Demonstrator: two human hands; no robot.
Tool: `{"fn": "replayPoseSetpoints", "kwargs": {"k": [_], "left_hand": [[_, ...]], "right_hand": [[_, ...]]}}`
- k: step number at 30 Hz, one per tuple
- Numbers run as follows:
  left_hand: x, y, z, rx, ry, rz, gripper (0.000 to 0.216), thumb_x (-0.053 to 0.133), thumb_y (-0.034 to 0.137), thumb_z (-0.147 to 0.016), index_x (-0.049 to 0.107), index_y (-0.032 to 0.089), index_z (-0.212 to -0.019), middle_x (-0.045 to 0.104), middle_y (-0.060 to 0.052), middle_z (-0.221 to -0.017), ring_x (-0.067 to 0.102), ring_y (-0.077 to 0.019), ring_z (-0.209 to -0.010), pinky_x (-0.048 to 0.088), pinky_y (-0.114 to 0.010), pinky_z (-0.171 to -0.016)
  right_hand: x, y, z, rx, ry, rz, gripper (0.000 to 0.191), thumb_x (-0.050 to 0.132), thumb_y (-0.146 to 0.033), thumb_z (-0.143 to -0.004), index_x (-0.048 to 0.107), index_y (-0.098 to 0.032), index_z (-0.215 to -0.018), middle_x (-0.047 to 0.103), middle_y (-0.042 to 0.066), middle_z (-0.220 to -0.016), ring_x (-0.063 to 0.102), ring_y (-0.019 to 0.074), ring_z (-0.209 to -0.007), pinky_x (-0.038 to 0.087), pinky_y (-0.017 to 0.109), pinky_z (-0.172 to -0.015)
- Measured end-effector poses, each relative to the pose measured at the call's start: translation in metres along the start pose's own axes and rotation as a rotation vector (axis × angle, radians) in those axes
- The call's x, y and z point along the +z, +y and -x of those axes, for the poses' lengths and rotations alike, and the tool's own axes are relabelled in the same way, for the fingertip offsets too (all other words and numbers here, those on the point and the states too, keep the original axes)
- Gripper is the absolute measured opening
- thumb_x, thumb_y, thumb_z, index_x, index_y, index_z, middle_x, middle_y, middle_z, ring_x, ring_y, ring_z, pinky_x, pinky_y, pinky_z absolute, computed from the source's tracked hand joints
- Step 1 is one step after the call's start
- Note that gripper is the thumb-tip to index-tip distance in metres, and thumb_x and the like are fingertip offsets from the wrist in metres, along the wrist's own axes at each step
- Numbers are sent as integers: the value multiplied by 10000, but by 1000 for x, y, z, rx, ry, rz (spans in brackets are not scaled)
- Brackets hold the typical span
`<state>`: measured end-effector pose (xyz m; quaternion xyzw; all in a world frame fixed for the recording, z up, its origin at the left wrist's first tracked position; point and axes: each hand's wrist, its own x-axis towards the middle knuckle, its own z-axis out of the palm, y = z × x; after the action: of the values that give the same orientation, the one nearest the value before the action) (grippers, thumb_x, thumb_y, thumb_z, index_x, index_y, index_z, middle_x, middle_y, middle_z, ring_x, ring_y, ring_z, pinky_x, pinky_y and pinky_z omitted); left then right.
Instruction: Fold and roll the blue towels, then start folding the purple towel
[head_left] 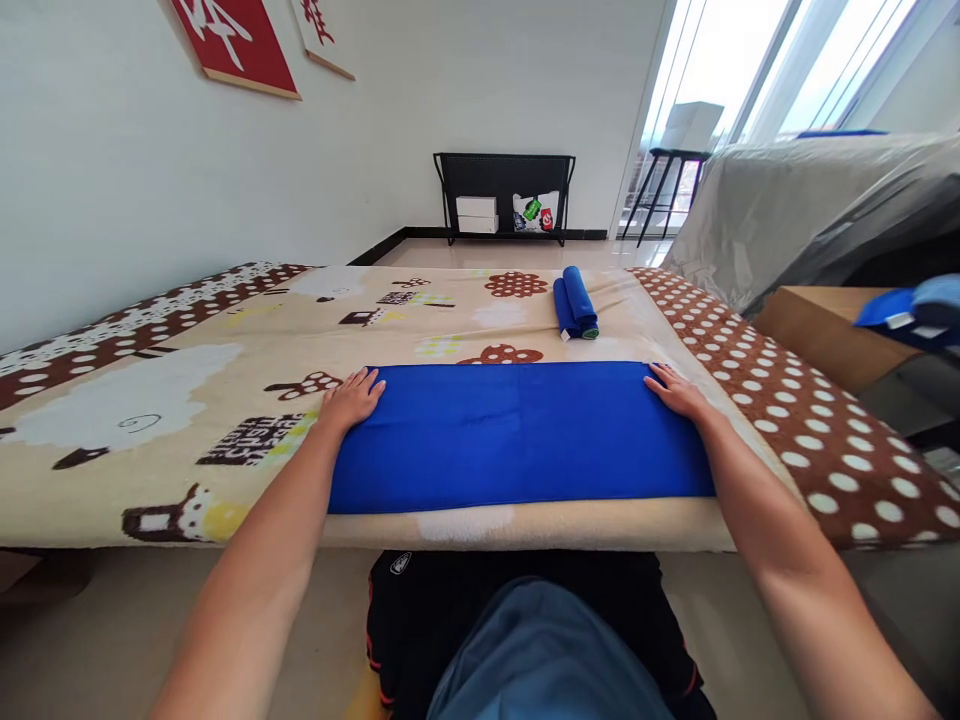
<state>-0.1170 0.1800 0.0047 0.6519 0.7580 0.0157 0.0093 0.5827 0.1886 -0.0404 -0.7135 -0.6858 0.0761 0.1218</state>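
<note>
A blue towel (517,435) lies flat as a long rectangle near the front edge of the bed, with a faint crease down its middle. My left hand (354,397) rests on its far left corner, palm down. At the far right corner, my right hand (675,389) lies flat on the cloth with its fingers stretched out. Beyond the towel sits a rolled blue towel (576,303) with a small white tag at its near end. Neither hand grips anything.
A cream patterned blanket (420,522) with brown dotted borders covers the bed. Right of it stand a cardboard box (832,330), blue caps (911,308) and a plastic-covered piece of furniture (810,190). A black rack (504,180) stands by the far wall, and a black stool (664,190) near the window.
</note>
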Motion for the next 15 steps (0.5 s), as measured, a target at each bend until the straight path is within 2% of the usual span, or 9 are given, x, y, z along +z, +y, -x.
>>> {"fn": "replayPoseSetpoints", "kwargs": {"k": [5, 10, 13, 15], "left_hand": [[1, 1, -2, -21, 3, -7, 683, 155, 544, -991, 282, 201, -1568, 225, -86, -1649, 224, -271, -1510, 195, -552, -1198], [-8, 8, 7, -35, 24, -25, 670, 197, 517, -990, 315, 174, -1553, 248, -135, -1634, 238, -322, -1501, 182, -644, -1163], [-20, 30, 15, 43, 67, -36, 619, 219, 438, -996, 372, 150, -1523, 285, -144, -1620, 213, -305, -1512, 91, -648, -1179], [-28, 58, 19, 140, 89, -30, 599, 220, 402, -1000, 358, 158, -1530, 281, -116, -1626, 190, -263, -1523, 61, -598, -1205]], "right_hand": [[2, -2, -4, 100, 21, 13, 733, 249, -627, -976, 359, -167, -1536, 309, 129, -1601, 272, 287, -1491, 224, 514, -1220], [-7, -12, 4, 154, 40, 32, 706, 298, -614, -962, 381, -189, -1520, 349, 163, -1575, 315, 338, -1465, 226, 634, -1170], [-16, -37, 5, 144, 89, 46, 683, 295, -512, -979, 348, -102, -1523, 265, 228, -1594, 232, 377, -1490, 186, 688, -1142], [-18, -68, 2, 70, 120, 48, 647, 268, -429, -993, 322, -69, -1527, 202, 231, -1614, 168, 353, -1513, 166, 654, -1162]]}}
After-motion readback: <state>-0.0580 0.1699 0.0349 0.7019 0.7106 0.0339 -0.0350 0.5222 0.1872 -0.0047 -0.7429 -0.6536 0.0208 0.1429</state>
